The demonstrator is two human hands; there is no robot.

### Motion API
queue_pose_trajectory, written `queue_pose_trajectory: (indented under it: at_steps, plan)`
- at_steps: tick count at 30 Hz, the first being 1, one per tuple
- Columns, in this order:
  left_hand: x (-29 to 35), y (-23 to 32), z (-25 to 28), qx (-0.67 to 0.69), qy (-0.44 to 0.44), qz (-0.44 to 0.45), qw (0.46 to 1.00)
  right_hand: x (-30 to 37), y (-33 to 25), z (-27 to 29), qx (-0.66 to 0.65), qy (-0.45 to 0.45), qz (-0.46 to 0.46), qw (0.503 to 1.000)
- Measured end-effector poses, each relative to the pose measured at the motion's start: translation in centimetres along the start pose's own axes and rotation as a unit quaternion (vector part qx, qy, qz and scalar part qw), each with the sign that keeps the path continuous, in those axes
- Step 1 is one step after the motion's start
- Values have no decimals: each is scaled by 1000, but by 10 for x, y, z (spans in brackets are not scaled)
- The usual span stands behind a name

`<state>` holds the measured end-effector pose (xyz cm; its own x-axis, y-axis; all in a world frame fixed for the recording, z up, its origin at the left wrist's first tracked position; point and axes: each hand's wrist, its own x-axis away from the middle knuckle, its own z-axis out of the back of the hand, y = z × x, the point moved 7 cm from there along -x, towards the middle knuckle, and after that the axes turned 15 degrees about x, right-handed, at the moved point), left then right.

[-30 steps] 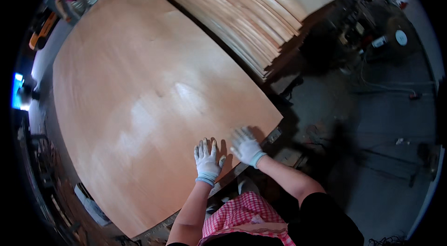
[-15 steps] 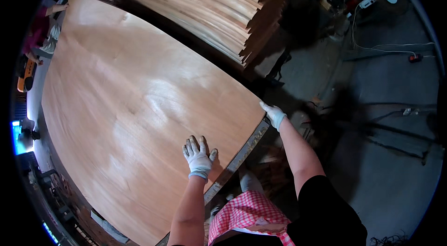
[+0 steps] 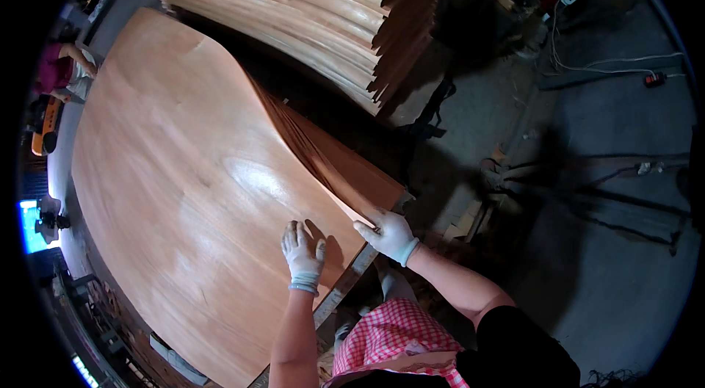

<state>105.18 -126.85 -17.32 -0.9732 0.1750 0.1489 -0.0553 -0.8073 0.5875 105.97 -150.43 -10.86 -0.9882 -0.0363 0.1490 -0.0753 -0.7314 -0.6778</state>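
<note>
A large thin wood veneer sheet (image 3: 176, 160), pale reddish-brown and shiny, spreads over the work surface in front of me. Gripped at its right corner by my gloved right hand (image 3: 391, 235), it curls up along its far right edge. Beneath that raised edge a darker brown sheet (image 3: 363, 179) shows. My left hand (image 3: 303, 254), also in a white glove, rests on top of the veneer near its front edge, fingers outstretched. Under the front side runs the pale edge of the support (image 3: 345, 281).
Beyond a dark gap stands a tall stack of wavy veneer sheets (image 3: 294, 6). At the far left a person (image 3: 62, 72) stands by the sheet's other end. A lit screen (image 3: 31, 225) glows on the left. Cables (image 3: 587, 65) and a dark metal frame (image 3: 624, 197) are at right.
My right hand has drawn the veneer's corner toward me and left, lifting and bending its edge. My left hand has barely moved. The other person's hand has left the far corner.
</note>
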Motion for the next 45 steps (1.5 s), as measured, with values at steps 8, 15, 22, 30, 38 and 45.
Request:
queue_pose_trajectory:
  at_steps: [8, 15, 22, 30, 38, 45]
  plan:
    - [182, -117, 73, 122, 328, 269, 897, 48, 201, -28, -268, 277, -386, 838]
    - [365, -183, 90, 518, 524, 558, 382, 59, 131, -111, -526, -17, -464, 713]
    - [508, -283, 101, 357, 672, 576, 300, 46, 145, -121, -489, -88, -445, 745]
    - [567, -347, 105, 368, 639, 651, 178, 19, 168, -108, -424, 59, -490, 759]
    - [595, -434, 112, 563, 679, 437, 176, 21, 156, -113, -459, 37, -403, 791]
    - [588, -453, 113, 583, 633, 462, 216, 39, 123, -92, -378, 23, -291, 879]
